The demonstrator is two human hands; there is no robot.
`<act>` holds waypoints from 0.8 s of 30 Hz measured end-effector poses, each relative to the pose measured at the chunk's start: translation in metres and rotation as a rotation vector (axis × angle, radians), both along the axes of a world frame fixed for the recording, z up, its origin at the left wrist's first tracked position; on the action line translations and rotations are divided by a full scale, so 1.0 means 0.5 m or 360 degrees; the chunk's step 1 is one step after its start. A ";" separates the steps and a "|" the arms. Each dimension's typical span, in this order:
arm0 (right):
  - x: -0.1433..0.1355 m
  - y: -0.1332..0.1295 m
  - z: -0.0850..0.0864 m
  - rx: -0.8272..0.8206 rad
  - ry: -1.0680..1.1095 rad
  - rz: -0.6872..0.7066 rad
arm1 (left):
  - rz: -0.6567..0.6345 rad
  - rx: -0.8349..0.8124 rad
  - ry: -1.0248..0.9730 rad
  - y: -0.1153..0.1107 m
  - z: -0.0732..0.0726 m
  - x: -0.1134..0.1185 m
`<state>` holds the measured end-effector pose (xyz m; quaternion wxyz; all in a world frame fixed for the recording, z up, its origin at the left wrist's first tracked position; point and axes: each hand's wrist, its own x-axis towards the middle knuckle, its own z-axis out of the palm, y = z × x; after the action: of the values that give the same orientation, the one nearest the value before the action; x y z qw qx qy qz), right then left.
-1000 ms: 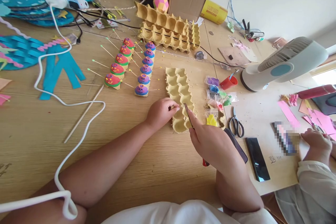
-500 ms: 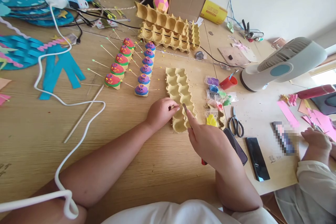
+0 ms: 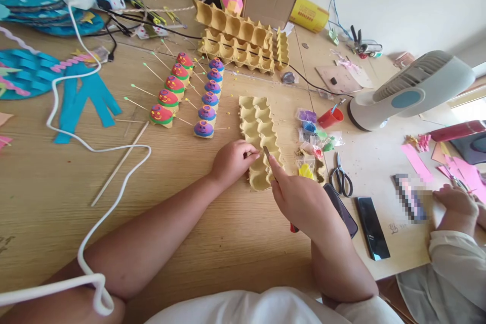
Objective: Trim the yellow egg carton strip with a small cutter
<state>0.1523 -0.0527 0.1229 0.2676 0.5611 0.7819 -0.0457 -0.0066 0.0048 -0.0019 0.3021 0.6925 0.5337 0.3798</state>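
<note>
Nearby, a yellow packet (image 3: 306,170) separates carton (image 3: 261,134) and scissors (image 3: 341,182).

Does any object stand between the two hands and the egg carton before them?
Nothing visible blocks them: the left hand reaches over the left side of the egg carton, and the right hand holds a thin tool with its tip over the carton.

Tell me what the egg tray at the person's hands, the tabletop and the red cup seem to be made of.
Egg tray: probably molded paper pulp; matte, pale tan, with uneven edges.
Tabletop: wood or a wood-look laminate; grain streaks and a faint sheen show, but not which.
Red cup: likely plastic; it looks smooth and evenly coloured.
</note>
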 end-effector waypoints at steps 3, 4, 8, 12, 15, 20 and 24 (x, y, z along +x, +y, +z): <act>0.000 0.002 0.000 0.0001 0.0008 0.0001 | -0.0008 0.0004 -0.0008 0.000 0.000 0.000; 0.000 0.002 -0.001 0.0005 0.0015 -0.0006 | -0.0013 0.0005 -0.0010 0.000 0.001 0.000; 0.001 -0.001 -0.002 0.0045 0.0018 -0.0001 | -0.0019 0.0009 -0.0004 0.000 0.002 0.000; -0.002 -0.001 -0.005 0.0036 0.0020 0.0003 | -0.0015 -0.0005 0.0004 0.000 0.000 0.000; -0.007 0.005 -0.010 0.0021 0.0034 -0.0026 | -0.0018 -0.0014 0.0010 0.000 0.000 0.000; -0.011 0.010 -0.009 -0.0016 0.0025 -0.0043 | -0.0011 -0.0034 -0.0003 -0.002 0.004 0.001; -0.014 0.012 -0.010 -0.0017 0.0074 -0.0062 | -0.0018 -0.0040 0.0025 -0.002 0.007 0.000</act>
<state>0.1454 -0.0464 0.1181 0.2514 0.5735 0.7767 -0.0681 -0.0063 0.0036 0.0016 0.3087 0.6946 0.5371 0.3658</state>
